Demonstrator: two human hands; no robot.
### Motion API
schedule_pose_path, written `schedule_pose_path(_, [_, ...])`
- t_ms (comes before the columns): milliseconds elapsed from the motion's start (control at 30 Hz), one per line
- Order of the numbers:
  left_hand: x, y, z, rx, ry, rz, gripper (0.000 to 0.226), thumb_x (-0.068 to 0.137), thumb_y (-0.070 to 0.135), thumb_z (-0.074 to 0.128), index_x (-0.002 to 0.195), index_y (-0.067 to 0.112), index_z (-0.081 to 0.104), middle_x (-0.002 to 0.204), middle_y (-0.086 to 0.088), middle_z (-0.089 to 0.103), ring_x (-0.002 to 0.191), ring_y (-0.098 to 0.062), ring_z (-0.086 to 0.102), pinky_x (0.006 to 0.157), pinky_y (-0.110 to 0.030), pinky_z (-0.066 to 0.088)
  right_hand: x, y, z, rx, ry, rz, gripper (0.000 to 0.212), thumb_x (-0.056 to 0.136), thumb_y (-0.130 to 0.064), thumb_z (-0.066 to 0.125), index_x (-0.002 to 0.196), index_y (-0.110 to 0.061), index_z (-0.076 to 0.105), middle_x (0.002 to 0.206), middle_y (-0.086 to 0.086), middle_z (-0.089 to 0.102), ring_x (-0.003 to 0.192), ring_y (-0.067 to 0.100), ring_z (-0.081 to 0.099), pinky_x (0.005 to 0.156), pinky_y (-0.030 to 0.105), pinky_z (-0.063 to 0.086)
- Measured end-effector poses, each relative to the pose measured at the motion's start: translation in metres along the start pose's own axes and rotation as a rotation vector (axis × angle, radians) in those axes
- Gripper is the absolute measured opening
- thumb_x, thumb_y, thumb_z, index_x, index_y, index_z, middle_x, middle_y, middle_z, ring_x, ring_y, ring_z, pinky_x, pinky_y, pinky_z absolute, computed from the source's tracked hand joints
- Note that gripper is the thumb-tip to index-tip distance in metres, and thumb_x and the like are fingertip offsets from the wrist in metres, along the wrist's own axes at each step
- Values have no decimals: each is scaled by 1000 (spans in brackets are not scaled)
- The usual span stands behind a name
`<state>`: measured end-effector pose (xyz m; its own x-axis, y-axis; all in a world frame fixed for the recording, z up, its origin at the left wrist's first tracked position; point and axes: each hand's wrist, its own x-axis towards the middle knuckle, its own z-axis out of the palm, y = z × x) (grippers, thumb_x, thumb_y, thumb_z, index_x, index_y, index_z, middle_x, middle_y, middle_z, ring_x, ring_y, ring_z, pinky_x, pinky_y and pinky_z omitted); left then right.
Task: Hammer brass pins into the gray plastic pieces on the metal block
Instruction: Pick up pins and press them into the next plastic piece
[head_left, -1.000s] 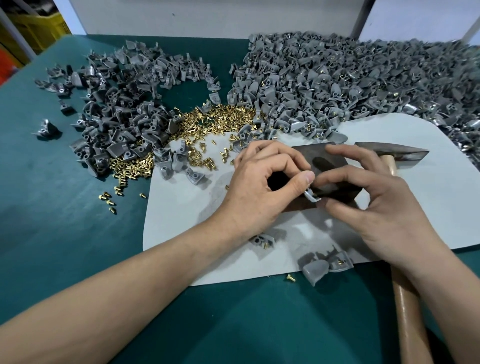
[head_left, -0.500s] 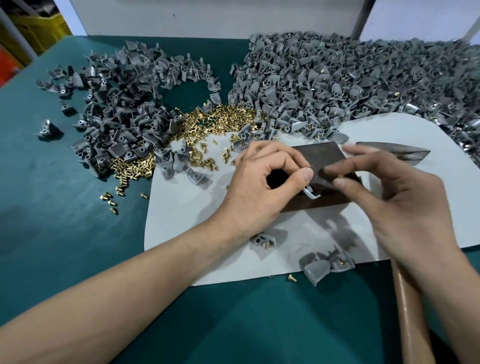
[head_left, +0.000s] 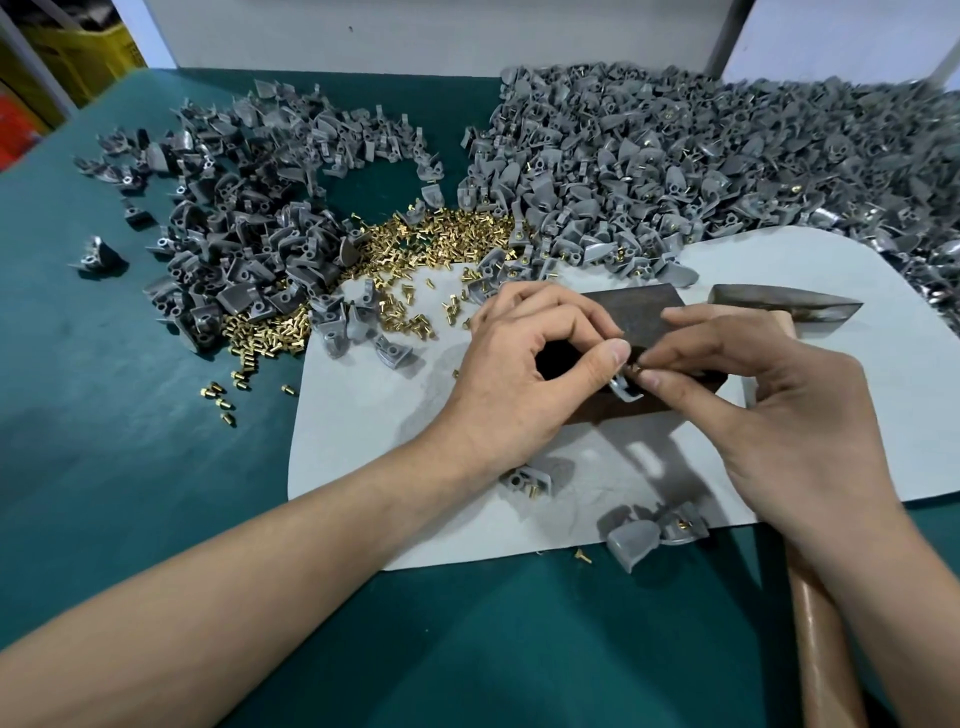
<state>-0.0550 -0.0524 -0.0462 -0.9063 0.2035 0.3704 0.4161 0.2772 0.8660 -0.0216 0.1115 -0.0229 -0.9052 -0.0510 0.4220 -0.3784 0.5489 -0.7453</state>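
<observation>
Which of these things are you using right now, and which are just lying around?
In use: left hand holding gray plastic piece, right hand pinching brass pin, metal block, hammer.
Lying about: lone gray part far left, stray pins on the green table, yellow crate.

Teal-green tabletop (head_left: 130, 493) fills the view, a pale wall panel (head_left: 415, 36) stands right behind it, yellow crate (head_left: 78, 52) far left.

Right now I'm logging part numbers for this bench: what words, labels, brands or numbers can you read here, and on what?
None can be read in this view.
Metal block, hammer head, white mat: no marks show.
Gray plastic piece in the left hand, brass pin in the right hand: too small to tell.
Yellow crate, far left: no lettering shows.
</observation>
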Motion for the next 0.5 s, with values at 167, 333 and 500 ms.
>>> schedule_pose_path(167, [0, 1, 0, -3, -4, -12, 16, 82, 27, 65, 68, 19, 64, 90, 18, 62, 103, -8, 48, 101, -44, 32, 0, 1, -1, -109, -37, 14, 28, 72, -21, 75, 75, -45, 62, 88, -34, 61, 103, 6, 51, 90, 9, 35])
schedule_pose_path(333, [-1, 1, -1, -9, -7, -12, 15, 84, 22, 68, 69, 19, 64, 91, 15, 63, 103, -9, 48, 101, -43, 32, 1, -2, 0, -135, -125, 35, 7, 75, -39, 62, 79, -44, 59, 88, -23, 60, 104, 8, 44, 86, 2, 29])
schedule_pose_path(500, [0, 0, -1, -10, -7, -13, 15, 84, 22, 69, 69, 20, 65, 91, 15, 63, 103, -8, 48, 101, -42, 32, 1, -2, 0, -160, -139, 17, 5, 76, -40, 58, 80, -37, 61, 89, -21, 60, 104, 11, 41, 90, 11, 31])
